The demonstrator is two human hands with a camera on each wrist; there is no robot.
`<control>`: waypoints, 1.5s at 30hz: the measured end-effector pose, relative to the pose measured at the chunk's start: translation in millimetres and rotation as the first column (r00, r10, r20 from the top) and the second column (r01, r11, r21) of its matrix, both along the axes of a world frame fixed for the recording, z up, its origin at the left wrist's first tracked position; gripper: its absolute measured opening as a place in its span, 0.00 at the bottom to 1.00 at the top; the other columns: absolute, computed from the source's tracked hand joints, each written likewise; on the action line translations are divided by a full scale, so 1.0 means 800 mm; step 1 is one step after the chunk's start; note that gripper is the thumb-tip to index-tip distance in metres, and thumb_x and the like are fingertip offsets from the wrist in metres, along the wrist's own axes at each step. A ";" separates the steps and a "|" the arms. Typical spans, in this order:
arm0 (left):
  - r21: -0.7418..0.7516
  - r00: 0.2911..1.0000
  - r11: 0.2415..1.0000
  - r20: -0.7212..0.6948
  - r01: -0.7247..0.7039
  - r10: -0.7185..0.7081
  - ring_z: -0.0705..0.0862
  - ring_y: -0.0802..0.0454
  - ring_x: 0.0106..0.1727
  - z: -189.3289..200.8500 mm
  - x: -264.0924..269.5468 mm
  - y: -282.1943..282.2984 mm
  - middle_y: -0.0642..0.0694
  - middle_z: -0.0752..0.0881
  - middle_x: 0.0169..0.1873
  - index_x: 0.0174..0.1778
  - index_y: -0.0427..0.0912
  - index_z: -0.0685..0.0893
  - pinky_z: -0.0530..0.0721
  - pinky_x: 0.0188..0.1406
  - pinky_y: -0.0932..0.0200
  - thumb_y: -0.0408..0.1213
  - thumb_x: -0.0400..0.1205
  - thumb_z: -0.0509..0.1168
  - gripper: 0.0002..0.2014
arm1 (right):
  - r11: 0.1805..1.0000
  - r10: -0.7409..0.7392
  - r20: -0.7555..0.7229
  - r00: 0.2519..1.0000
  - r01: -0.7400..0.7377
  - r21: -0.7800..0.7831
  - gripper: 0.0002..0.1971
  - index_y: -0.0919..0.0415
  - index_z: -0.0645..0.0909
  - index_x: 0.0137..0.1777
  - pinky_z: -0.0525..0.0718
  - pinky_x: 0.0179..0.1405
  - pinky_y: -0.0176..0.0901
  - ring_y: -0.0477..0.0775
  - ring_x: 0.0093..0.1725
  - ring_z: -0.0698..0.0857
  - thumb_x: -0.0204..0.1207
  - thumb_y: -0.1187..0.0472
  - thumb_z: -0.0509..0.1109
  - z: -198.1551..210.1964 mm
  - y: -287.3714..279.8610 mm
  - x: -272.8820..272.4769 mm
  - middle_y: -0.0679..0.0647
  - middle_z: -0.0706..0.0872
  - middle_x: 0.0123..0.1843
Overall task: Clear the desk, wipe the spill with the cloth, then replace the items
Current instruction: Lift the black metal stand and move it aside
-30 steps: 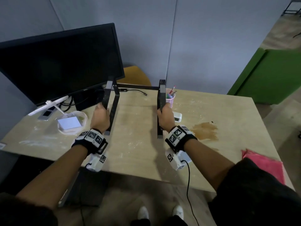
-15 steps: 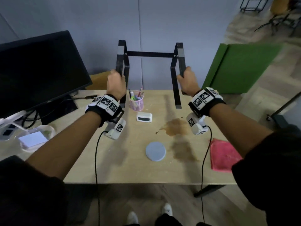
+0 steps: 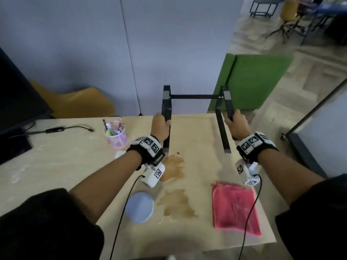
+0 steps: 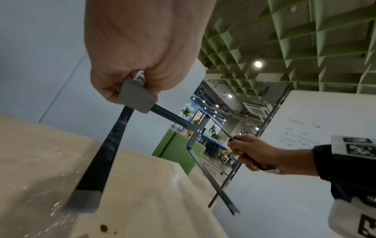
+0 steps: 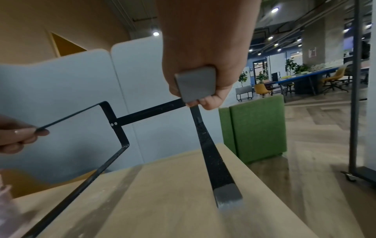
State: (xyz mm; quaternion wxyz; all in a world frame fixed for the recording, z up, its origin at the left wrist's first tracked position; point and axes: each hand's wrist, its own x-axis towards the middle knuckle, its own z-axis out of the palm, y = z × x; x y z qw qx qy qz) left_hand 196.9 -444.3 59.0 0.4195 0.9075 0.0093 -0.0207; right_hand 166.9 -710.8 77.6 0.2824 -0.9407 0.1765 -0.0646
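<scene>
Both hands hold a black metal stand (image 3: 195,96) over the far right part of the wooden desk (image 3: 65,166). My left hand (image 3: 160,126) grips its left rail (image 4: 114,145), and my right hand (image 3: 235,124) grips its right rail (image 5: 209,157). The grey foot pads (image 4: 85,201) sit at the desk surface; I cannot tell if they touch. A brown spill (image 3: 172,167) spreads in two patches just behind my left wrist. A pink cloth (image 3: 234,205) lies flat near the front right corner.
A pink pen cup (image 3: 116,135) stands left of the stand, and a round blue-grey coaster (image 3: 139,207) lies near the front edge. A black monitor (image 3: 16,102) and a cable (image 3: 56,130) are at far left. The desk's right edge runs close beside my right hand.
The stand left its place in front of the monitor, rose high, moved right and came down over the desk's far right part. Both hands kept their grip throughout.
</scene>
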 end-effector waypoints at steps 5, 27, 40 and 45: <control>-0.055 0.999 0.998 -0.047 0.018 -0.021 0.78 0.44 0.51 -0.039 0.020 -0.034 0.38 0.78 0.52 0.60 0.26 0.76 0.78 0.34 0.65 0.33 0.83 0.63 0.14 | 1.000 0.000 -0.046 0.999 -0.001 -0.009 0.13 0.72 0.69 0.52 0.80 0.43 0.60 0.72 0.46 0.83 0.78 0.60 0.62 -0.045 -0.040 0.029 0.72 0.82 0.48; -0.155 0.998 0.988 -0.045 0.025 -0.032 0.80 0.43 0.55 -0.114 0.066 -0.057 0.37 0.80 0.54 0.59 0.33 0.73 0.78 0.47 0.56 0.39 0.79 0.69 0.19 | 1.000 0.027 -0.131 0.991 -0.025 0.016 0.12 0.70 0.69 0.53 0.75 0.35 0.51 0.63 0.38 0.79 0.79 0.60 0.61 -0.128 -0.081 0.091 0.65 0.78 0.40; -0.060 0.994 0.992 -0.024 0.109 -0.111 0.80 0.50 0.54 -0.112 0.013 0.001 0.41 0.76 0.60 0.70 0.35 0.70 0.78 0.56 0.58 0.42 0.84 0.61 0.21 | 0.962 -0.138 -0.153 0.979 0.096 -0.254 0.30 0.74 0.62 0.72 0.69 0.69 0.66 0.71 0.71 0.68 0.79 0.53 0.65 -0.111 -0.023 0.067 0.71 0.69 0.71; 0.048 0.990 0.989 -0.026 0.137 -0.136 0.79 0.48 0.60 -0.140 -0.063 0.067 0.43 0.77 0.59 0.65 0.38 0.74 0.80 0.61 0.50 0.39 0.83 0.61 0.16 | 0.943 0.024 -0.078 0.997 -0.049 -0.330 0.30 0.72 0.61 0.74 0.60 0.77 0.63 0.70 0.73 0.65 0.78 0.56 0.64 -0.112 0.059 0.017 0.70 0.66 0.73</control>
